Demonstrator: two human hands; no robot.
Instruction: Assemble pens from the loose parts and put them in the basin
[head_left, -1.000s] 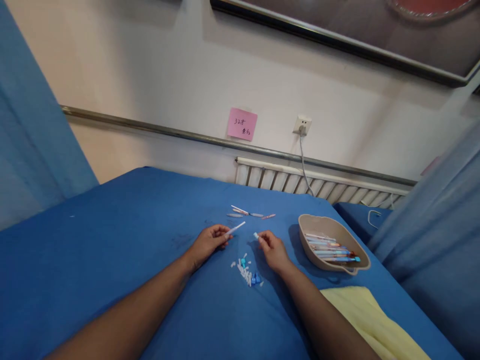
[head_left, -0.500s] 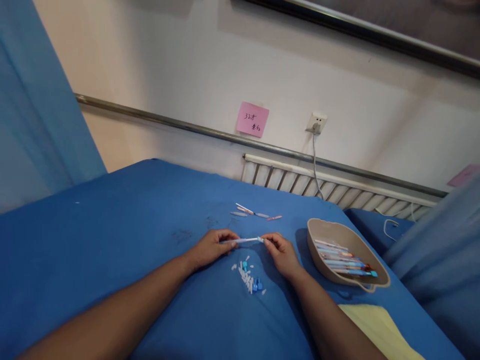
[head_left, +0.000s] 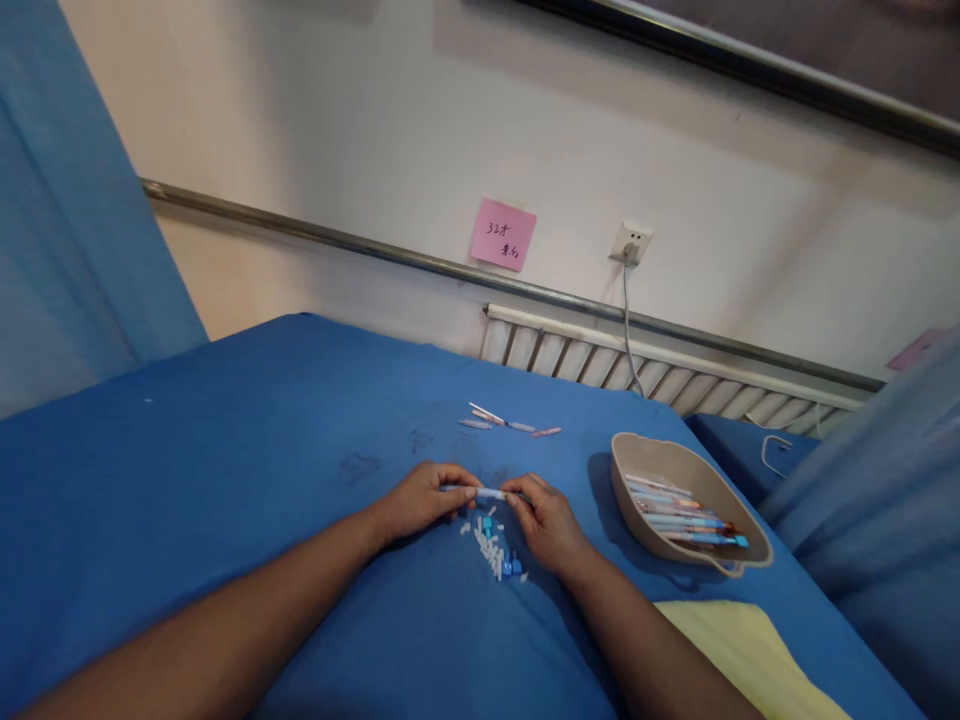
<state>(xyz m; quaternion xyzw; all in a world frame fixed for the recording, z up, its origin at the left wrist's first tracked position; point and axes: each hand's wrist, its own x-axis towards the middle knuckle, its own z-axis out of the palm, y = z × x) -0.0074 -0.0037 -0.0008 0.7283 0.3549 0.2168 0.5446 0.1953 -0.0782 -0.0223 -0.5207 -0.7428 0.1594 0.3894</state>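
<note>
My left hand (head_left: 429, 500) is closed around a slim, pale blue pen (head_left: 491, 493), held level just above the blue cover. At the pen's right end, my right hand (head_left: 546, 518) pinches it between thumb and fingers, which hide that end. Below the pen lies a small pile of white tip-like pieces (head_left: 487, 548). A teal piece (head_left: 487, 526) and a few blue pieces (head_left: 512, 565) lie among them. Beyond my hands, several thin pen parts (head_left: 476, 424) are scattered on the cover.
To the right stands a beige basket (head_left: 667, 461) holding several pens (head_left: 682, 520). A yellow cloth (head_left: 739, 640) lies near my right forearm. Behind the blue-covered surface (head_left: 300, 400) are a radiator (head_left: 555, 350) and a wall with a pink note (head_left: 503, 234).
My right hand has moved left, closer to my left hand. The thin white rod that showed between the pen barrel and the right hand's small light blue piece is out of sight.
</note>
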